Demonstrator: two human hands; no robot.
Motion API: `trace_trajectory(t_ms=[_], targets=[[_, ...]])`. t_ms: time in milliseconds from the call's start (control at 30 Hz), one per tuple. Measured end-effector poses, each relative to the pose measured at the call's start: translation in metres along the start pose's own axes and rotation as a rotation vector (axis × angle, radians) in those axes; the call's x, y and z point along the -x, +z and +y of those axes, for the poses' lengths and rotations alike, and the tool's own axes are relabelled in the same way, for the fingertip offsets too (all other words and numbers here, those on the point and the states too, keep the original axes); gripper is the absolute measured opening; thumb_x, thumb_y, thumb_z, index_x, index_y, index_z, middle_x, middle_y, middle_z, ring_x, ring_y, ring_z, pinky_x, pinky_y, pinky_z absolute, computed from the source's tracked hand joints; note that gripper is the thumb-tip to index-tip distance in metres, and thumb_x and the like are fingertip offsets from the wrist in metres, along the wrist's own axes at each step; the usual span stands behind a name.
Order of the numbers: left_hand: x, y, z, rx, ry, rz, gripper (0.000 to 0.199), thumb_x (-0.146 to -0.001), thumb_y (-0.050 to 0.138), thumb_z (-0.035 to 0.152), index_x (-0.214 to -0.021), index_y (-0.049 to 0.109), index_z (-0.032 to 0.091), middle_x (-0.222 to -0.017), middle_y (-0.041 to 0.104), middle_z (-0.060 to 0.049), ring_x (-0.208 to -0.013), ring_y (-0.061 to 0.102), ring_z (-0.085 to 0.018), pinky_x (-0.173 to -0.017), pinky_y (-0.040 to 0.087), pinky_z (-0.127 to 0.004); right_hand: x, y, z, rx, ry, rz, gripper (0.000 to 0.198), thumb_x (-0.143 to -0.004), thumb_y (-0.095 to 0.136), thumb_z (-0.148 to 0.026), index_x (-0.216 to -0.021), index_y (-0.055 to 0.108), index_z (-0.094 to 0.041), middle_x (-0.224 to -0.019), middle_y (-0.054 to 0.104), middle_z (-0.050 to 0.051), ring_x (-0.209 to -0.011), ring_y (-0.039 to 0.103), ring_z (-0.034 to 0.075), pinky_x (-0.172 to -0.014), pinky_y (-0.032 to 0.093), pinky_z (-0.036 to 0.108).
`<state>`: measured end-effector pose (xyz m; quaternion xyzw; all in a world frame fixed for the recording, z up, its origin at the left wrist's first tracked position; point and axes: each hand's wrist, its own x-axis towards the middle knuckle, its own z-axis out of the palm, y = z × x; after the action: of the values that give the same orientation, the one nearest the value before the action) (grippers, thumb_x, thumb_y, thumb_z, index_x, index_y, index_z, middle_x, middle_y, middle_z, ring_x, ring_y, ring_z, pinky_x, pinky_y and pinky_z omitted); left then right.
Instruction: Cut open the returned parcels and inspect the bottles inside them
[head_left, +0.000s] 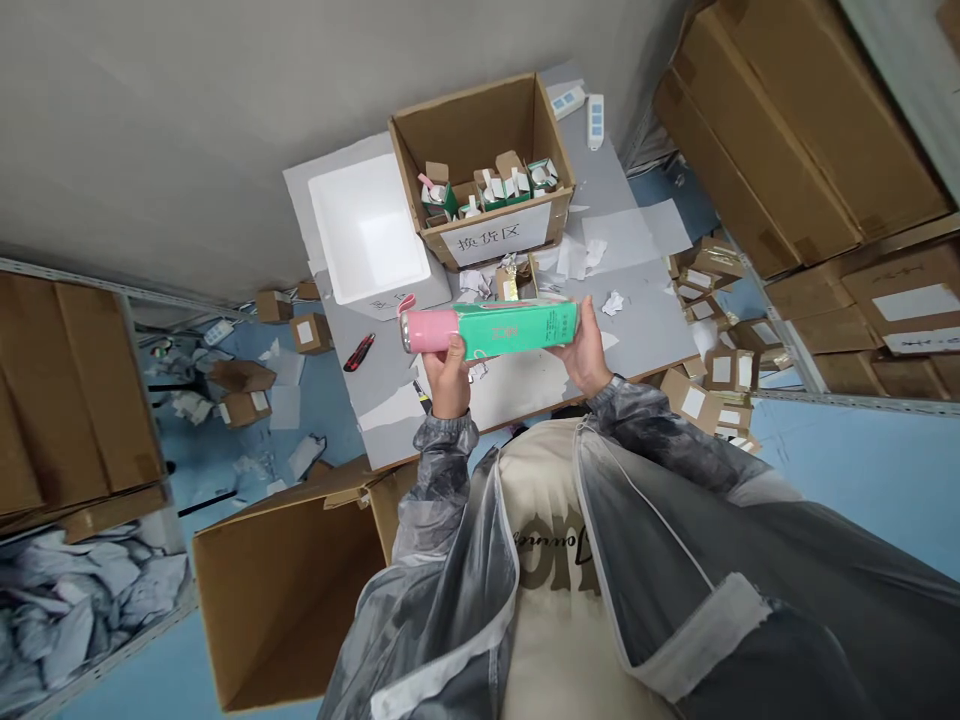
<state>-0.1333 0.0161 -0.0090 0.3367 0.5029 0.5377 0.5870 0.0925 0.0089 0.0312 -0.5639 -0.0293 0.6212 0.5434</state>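
A long green box (517, 328) lies level across both my hands above the table. Out of its left end sticks a pink bottle (433, 331) with a metal end and a pink strap loop. My left hand (448, 382) grips the pink bottle close to the box's mouth, thumb in front. At the other end, my right hand (585, 352) is closed around the closed end of the green box. Beyond them stands a cardboard box (495, 236) with a handwritten label, holding several green boxes with open flaps.
A white foam box (330, 235) stands on the grey table (637, 320), left of the cardboard box. A red box cutter (359, 352) lies near the left edge, with crumpled paper (613, 303) at right. An open carton (300, 600) sits on the floor; stacked cartons (810, 130) line the right.
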Motion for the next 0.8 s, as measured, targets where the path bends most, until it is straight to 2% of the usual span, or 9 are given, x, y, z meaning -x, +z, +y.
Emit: trace_trajectory(t_ms=[133, 233, 367, 433, 500, 567, 667, 733, 800], targets=[[-0.005, 0.008, 0.021, 0.034, -0.058, 0.058, 0.119, -0.088, 0.097, 0.103, -0.181, 0.059, 0.039, -0.163, 0.081, -0.017, -0.135, 0.089, -0.036, -0.098, 0.086, -0.054, -0.009, 0.007, -0.021, -0.016, -0.015, -0.064, 0.050, -0.105, 0.089, -0.071, -0.140, 0.079, -0.038, -0.114, 0.087, 0.000, -0.122, 0.085, 0.028, -0.100, 0.080, 0.046], [-0.001, 0.009, 0.028, -0.038, 0.002, 0.096, 0.117, -0.088, 0.105, 0.093, -0.182, 0.058, 0.042, -0.176, 0.074, -0.017, -0.145, 0.085, -0.037, -0.097, 0.086, -0.050, -0.017, 0.010, -0.019, -0.020, 0.040, -0.052, 0.043, -0.105, 0.091, -0.069, -0.125, 0.077, -0.033, -0.104, 0.086, 0.000, -0.111, 0.087, 0.029, -0.088, 0.081, 0.044], [0.004, 0.001, 0.031, -0.287, 0.147, 0.024, 0.096, -0.103, 0.089, 0.095, -0.172, 0.068, 0.033, -0.180, 0.071, -0.021, -0.162, 0.076, -0.044, -0.115, 0.081, -0.057, -0.025, 0.016, 0.001, -0.045, 0.172, -0.054, 0.048, -0.106, 0.089, -0.075, -0.112, 0.075, -0.030, -0.088, 0.085, 0.002, -0.086, 0.085, 0.028, -0.065, 0.072, 0.036], [0.004, -0.004, 0.030, -0.434, 0.213, 0.005, 0.098, -0.100, 0.094, 0.094, -0.168, 0.070, 0.027, -0.176, 0.073, -0.025, -0.169, 0.071, -0.049, -0.128, 0.074, -0.062, -0.026, 0.021, 0.013, -0.043, 0.223, -0.052, 0.047, -0.108, 0.087, -0.074, -0.108, 0.075, -0.029, -0.084, 0.086, 0.002, -0.074, 0.081, 0.025, -0.055, 0.064, 0.032], [0.001, -0.008, 0.029, -0.480, 0.254, 0.027, 0.103, -0.096, 0.103, 0.086, -0.172, 0.067, 0.027, -0.174, 0.073, -0.025, -0.170, 0.070, -0.049, -0.136, 0.068, -0.063, -0.025, 0.027, 0.024, -0.037, 0.250, -0.054, 0.045, -0.110, 0.084, -0.072, -0.107, 0.075, -0.028, -0.085, 0.087, 0.003, -0.068, 0.078, 0.023, -0.051, 0.060, 0.030], [-0.006, -0.013, 0.030, -0.429, 0.279, 0.031, 0.097, -0.099, 0.104, 0.078, -0.175, 0.066, 0.032, -0.175, 0.073, -0.022, -0.170, 0.071, -0.046, -0.139, 0.065, -0.061, -0.025, 0.033, 0.031, -0.033, 0.237, -0.062, 0.045, -0.110, 0.084, -0.072, -0.107, 0.076, -0.028, -0.089, 0.089, 0.003, -0.069, 0.079, 0.023, -0.051, 0.060, 0.029], [-0.031, -0.022, 0.039, -0.383, 0.305, -0.054, 0.078, -0.105, 0.098, 0.075, -0.166, 0.073, 0.034, -0.168, 0.078, -0.017, -0.165, 0.073, -0.042, -0.142, 0.062, -0.060, -0.033, 0.048, 0.032, -0.027, 0.173, -0.067, 0.046, -0.109, 0.086, -0.074, -0.109, 0.077, -0.028, -0.090, 0.089, 0.003, -0.073, 0.081, 0.024, -0.055, 0.066, 0.032], [-0.060, -0.026, 0.052, -0.418, 0.346, -0.118, 0.071, -0.106, 0.095, 0.076, -0.157, 0.077, 0.030, -0.159, 0.082, -0.015, -0.157, 0.078, -0.041, -0.142, 0.061, -0.061, -0.049, 0.065, 0.024, -0.036, 0.139, -0.089, 0.046, -0.110, 0.086, -0.075, -0.114, 0.079, -0.030, -0.094, 0.090, 0.003, -0.083, 0.085, 0.027, -0.063, 0.073, 0.035], [-0.103, -0.024, 0.068, -0.462, 0.425, -0.150, 0.070, -0.106, 0.095, 0.078, -0.151, 0.078, 0.028, -0.154, 0.082, -0.014, -0.153, 0.079, -0.040, -0.142, 0.061, -0.060, -0.076, 0.086, 0.009, -0.067, 0.103, -0.133, 0.046, -0.110, 0.087, -0.075, -0.123, 0.082, -0.031, -0.106, 0.093, 0.004, -0.102, 0.089, 0.029, -0.079, 0.081, 0.040]])
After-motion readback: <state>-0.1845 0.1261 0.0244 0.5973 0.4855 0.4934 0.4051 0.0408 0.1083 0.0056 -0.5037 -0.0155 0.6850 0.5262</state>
